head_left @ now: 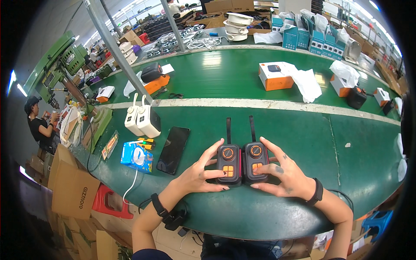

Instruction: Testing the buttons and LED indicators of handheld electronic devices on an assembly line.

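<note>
Two black portable speakers stand side by side on the green table, each with a dark strap, an orange-ringed round knob and orange buttons on top. My left hand grips the left speaker from its outer side, with a finger resting on the orange buttons. Around the outer side of the right speaker my right hand is closed, its index finger on that one's orange buttons. A thin pink-red glow shows along the gap between them. Left of my left hand lies a black smartphone.
Farther left are two cream speakers and a blue box with a white cable. Beyond a pale rail runs a green belt carrying an orange-and-white box and a dark speaker. A green drill press and a co-worker are at far left.
</note>
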`<state>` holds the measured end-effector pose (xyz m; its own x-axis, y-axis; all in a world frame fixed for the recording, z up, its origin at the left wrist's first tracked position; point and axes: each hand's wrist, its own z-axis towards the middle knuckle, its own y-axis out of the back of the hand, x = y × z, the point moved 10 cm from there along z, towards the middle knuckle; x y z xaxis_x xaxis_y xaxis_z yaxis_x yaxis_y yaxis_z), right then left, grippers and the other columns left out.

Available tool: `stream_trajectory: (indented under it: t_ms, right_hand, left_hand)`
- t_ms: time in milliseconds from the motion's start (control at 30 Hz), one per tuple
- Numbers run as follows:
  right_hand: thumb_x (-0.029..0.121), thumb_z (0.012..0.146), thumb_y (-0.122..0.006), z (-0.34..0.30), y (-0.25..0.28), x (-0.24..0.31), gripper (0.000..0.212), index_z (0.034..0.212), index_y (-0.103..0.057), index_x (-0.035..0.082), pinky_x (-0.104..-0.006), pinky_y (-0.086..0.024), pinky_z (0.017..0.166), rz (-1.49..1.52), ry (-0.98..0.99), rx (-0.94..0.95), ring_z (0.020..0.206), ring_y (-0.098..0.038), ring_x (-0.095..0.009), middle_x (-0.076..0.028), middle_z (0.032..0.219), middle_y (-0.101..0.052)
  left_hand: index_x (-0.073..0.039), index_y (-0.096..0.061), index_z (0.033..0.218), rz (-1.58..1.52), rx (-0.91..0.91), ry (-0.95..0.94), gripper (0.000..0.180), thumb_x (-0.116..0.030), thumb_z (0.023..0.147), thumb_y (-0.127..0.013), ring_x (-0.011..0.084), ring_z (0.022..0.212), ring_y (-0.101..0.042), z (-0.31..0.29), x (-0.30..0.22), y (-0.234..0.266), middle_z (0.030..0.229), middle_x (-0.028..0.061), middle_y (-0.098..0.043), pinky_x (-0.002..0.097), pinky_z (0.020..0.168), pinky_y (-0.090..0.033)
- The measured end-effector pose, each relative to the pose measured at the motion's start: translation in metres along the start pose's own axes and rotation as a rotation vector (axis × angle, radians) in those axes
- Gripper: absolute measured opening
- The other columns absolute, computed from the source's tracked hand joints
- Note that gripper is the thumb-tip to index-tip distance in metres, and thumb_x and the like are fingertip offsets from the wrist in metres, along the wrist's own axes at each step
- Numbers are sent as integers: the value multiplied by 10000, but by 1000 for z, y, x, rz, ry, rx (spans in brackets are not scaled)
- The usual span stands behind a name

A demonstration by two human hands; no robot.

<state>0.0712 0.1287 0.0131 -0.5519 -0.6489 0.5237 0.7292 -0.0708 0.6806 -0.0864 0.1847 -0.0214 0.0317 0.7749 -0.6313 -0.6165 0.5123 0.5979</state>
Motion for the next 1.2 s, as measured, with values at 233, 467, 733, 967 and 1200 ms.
stream_trajectory:
  t_ms: [233, 467, 733, 967, 1200]
  right_hand:
    - [295, 749, -812, -1, -2, -1, 317, 997, -688, 142, -427, -550, 866, -9, -6, 12, 1198, -522, -449, -340, 1434, -318]
    - [298, 752, -810, -1, -1, -1, 313, 998, -691, 144, -423, -551, 866, -9, -3, 13, 1198, -523, -448, -339, 1436, -316]
    - [296, 751, -811, -1, -1, -1, 314, 996, -690, 143, -420, -553, 866, -2, 1, 4, 1201, -523, -443, -341, 1432, -321]
    - [293, 748, -815, 0, 0, 0, 316, 996, -689, 143, -419, -554, 863, 2, 4, 5, 1201, -522, -444, -341, 1429, -324]
    - [292, 746, -817, 0, 0, 1, 315, 995, -690, 148, -414, -556, 858, 1, 5, 4, 1199, -525, -441, -334, 1432, -326]
  left_hand:
    - [-281, -572, 1158, -1, 1, -4, 582, -187, 668, -872, 502, 1336, -345, 0, -1, 1, 1510, 305, -168, 552, 972, -480]
    - [-280, -568, 1161, -11, -11, -20, 586, -185, 669, -871, 501, 1336, -346, -1, 0, 0, 1510, 304, -168, 552, 969, -482]
    - [-300, -535, 1191, -28, -20, -44, 629, -185, 671, -870, 504, 1332, -350, -1, 0, 0, 1510, 307, -166, 540, 964, -491]
    - [-294, -532, 1184, -5, -13, -41, 620, -189, 674, -869, 503, 1332, -350, 0, -2, 0, 1507, 311, -166, 538, 962, -495]
    - [-303, -523, 1190, -14, -9, -34, 620, -185, 685, -863, 506, 1334, -346, -1, -2, -1, 1510, 310, -163, 540, 964, -491]
